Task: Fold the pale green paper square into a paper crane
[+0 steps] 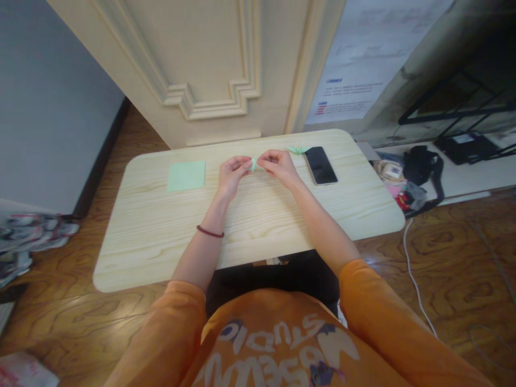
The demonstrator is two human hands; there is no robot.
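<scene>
A small folded piece of light green paper (253,164) is pinched between my two hands above the far middle of the table. My left hand (233,173) grips its left side with thumb and fingertips. From the right, my right hand (280,166) has thumb and forefinger closed at the paper's other edge. Most of the paper is hidden by the fingers. Just beyond my right hand lies a folded green paper shape with pointed ends (298,150). To the left, a flat square stack or sheet of green paper (186,176) rests on the tabletop.
A dark-screened phone (321,165) lies right of my right hand on the pale wooden table (258,220). A panelled surface (213,64) stands against the far edge. On the right, a low shelf (463,177) holds clutter, and a white cable (411,269) runs along the floor.
</scene>
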